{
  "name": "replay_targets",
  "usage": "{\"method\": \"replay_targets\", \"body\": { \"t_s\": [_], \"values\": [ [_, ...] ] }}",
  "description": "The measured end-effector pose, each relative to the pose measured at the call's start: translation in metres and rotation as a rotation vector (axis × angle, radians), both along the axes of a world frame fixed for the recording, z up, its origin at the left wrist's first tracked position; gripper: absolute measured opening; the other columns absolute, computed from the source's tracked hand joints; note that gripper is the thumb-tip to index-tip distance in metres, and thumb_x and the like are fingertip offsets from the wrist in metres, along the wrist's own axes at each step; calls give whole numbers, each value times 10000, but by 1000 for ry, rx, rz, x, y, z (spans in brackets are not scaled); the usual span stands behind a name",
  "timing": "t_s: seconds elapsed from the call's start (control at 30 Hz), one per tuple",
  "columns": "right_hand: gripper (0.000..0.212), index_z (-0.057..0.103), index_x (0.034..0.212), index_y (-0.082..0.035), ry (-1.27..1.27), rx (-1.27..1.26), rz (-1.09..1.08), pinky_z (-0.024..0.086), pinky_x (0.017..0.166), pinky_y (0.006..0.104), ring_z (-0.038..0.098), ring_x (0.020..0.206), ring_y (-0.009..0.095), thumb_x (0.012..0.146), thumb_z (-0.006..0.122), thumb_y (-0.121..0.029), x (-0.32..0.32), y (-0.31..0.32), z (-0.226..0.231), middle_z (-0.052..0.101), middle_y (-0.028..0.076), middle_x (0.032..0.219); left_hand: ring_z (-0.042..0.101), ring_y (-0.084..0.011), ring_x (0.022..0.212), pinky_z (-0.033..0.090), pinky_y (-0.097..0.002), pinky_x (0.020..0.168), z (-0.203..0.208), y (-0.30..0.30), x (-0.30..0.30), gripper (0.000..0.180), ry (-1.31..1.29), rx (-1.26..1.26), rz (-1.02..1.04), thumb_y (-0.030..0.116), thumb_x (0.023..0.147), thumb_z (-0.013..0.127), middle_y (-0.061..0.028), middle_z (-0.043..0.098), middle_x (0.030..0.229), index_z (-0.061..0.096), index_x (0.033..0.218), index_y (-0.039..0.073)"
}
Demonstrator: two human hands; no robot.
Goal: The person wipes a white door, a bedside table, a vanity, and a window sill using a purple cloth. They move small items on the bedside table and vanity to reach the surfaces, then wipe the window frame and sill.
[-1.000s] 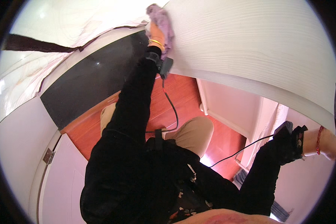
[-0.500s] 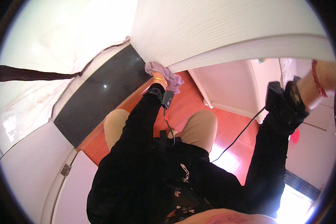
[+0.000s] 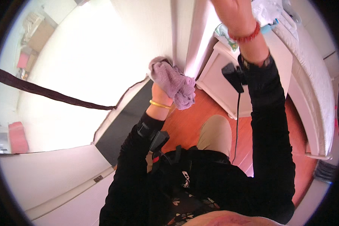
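My left hand [image 3: 161,95], with a yellow bracelet at its wrist, is closed on a crumpled purple cloth [image 3: 172,80]. The cloth covers most of the fingers and lies against the lower part of a white wood-grain door [image 3: 150,34], close to its edge. Higher up and to the right, my right hand [image 3: 234,16] is raised beside the door, with a red bracelet around the wrist. Its fingers run out of the picture at the top, so their pose is hidden.
A white cabinet [image 3: 248,79] with plastic packaging [image 3: 265,13] on top stands to the right, next to a white bed frame [image 3: 309,109]. Below lie a dark threshold slab [image 3: 128,116] and reddish wood floor [image 3: 180,128]. A dark strap [image 3: 56,94] hangs across pale fabric at left. A black cable [image 3: 237,124] trails from my right wrist.
My left hand has come up from the floor-level door corner with the cloth. My right hand has swung up and leftward towards the door. The view has shifted, and the door stands at another angle.
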State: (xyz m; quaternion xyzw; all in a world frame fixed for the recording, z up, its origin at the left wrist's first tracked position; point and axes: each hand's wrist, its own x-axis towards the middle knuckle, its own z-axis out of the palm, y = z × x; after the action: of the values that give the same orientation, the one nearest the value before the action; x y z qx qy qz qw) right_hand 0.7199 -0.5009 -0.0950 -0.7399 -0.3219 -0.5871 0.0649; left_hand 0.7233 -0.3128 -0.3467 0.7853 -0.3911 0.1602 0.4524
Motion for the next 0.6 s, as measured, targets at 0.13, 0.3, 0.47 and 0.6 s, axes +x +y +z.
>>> {"method": "replay_targets", "body": {
  "t_s": [0.13, 0.3, 0.47, 0.6],
  "values": [
    [665, 408, 1313, -77, 359, 312, 35, 379, 934, 390, 456, 1145, 274, 790, 656, -405, -83, 33, -84, 434, 164, 1314, 556, -185, 845, 476, -307, 769, 71, 19, -21, 302, 585, -365, -321, 123, 788, 621, -79, 566, 955, 482, 1029, 7],
    [804, 343, 1352, -84, 774, 757, 391, 329, 1005, 378, 387, 1210, 281, 699, 736, -342, -107, 69, -144, 362, 158, 1359, 537, -207, 1056, 441, -309, 880, 120, -6, -76, 386, 387, -242, -326, 83, 832, 574, -135, 520, 1186, 440, 1179, -15],
    [693, 387, 1314, -68, 470, 738, 279, 355, 974, 362, 432, 1159, 265, 731, 702, -272, -121, 56, -95, 435, 145, 1279, 578, -181, 954, 452, -294, 817, 192, 35, -28, 318, 127, 162, -645, 91, 891, 492, -127, 610, 1065, 504, 1195, -4],
    [614, 412, 1291, -56, 231, 604, 148, 378, 947, 351, 468, 1118, 256, 761, 671, -229, -122, 31, -13, 485, 138, 1223, 458, -321, 1189, 353, -375, 986, 225, 30, 17, 394, -352, -297, -233, 127, 901, 496, -202, 481, 1277, 447, 1257, -35]
  ]
}}
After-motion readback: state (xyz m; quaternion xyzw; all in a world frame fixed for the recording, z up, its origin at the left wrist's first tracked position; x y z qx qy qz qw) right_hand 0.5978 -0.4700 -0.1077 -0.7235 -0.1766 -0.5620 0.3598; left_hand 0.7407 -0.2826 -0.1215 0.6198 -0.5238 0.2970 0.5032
